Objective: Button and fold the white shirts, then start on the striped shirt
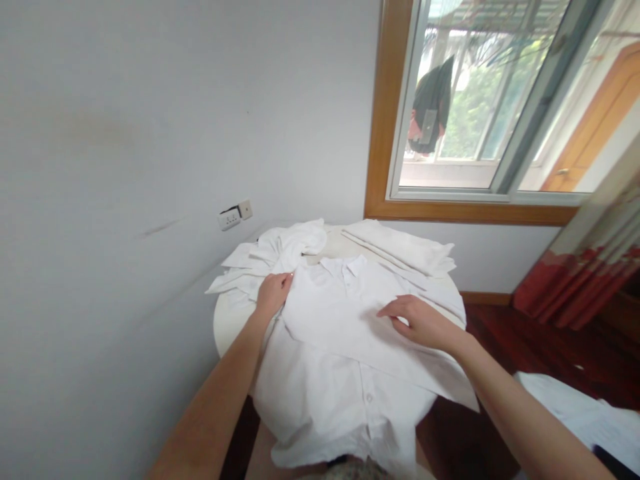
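Observation:
A white collared shirt (pixel 325 387) lies front up on a round white table (pixel 225 327), its lower part draping over the near edge. Across its chest runs a layer of white cloth, apparently a sleeve, whose tip points to the lower right. At the shirt's left edge my left hand (pixel 274 293) is closed on the fabric. My right hand (pixel 415 319) hovers over or just touches the right side of the chest, with fingers loosely bent and apart; nothing shows in it.
Crumpled white clothing (pixel 280 250) lies at the table's back left. A folded white garment (pixel 400 247) sits at the back right. Behind are a wall with a socket (pixel 229 219) and a window. White cloth (pixel 575 420) lies low at the right, near a red curtain (pixel 565 287).

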Available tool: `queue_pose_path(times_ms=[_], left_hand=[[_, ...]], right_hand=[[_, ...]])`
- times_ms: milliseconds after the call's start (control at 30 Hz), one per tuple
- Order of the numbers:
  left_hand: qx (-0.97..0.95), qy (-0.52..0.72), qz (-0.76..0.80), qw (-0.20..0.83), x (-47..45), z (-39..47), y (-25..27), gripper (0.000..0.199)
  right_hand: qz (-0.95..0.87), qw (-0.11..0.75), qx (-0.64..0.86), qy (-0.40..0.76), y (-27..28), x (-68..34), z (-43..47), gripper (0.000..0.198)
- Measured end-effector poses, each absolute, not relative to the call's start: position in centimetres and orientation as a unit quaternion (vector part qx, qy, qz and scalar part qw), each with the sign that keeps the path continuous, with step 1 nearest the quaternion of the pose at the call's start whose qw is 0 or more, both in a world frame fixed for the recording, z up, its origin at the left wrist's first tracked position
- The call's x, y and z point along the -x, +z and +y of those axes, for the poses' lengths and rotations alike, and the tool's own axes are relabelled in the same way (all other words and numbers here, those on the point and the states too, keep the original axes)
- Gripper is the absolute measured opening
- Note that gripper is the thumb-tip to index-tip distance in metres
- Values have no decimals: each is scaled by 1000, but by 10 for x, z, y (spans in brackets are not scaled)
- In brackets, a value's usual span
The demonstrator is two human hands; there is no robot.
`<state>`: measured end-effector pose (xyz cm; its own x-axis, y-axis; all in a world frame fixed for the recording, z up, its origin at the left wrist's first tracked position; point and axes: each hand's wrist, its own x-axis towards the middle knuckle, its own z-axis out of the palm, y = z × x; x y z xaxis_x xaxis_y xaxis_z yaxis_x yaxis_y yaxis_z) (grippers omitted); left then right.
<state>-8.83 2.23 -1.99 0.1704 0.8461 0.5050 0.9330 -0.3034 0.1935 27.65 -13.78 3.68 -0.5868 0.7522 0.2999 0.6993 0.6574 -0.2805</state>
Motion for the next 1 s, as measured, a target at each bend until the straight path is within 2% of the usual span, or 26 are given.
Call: queue_pose_path(times_ms=[100, 400, 567, 833, 1000], left_hand=[[759, -261, -596, 34, 85, 23, -13, 52], [751, -225, -618, -59, 66, 28, -3, 50], [743, -206, -634, -55, 53, 27, -3, 51], [788, -170, -583, 99, 44, 19, -22, 53], [803, -138, -568, 116, 44, 21, -24, 39]], right_hand=[[-901, 150, 399, 78, 35, -245, -109, 39], [-849, 43, 525, -22, 4, -183, -40, 29], [-837, 96, 537, -44, -14, -173, -38, 32], [-823, 169, 542, -28, -32, -175, -40, 32], [-818, 189, 544, -15, -34, -176, -36, 31]])
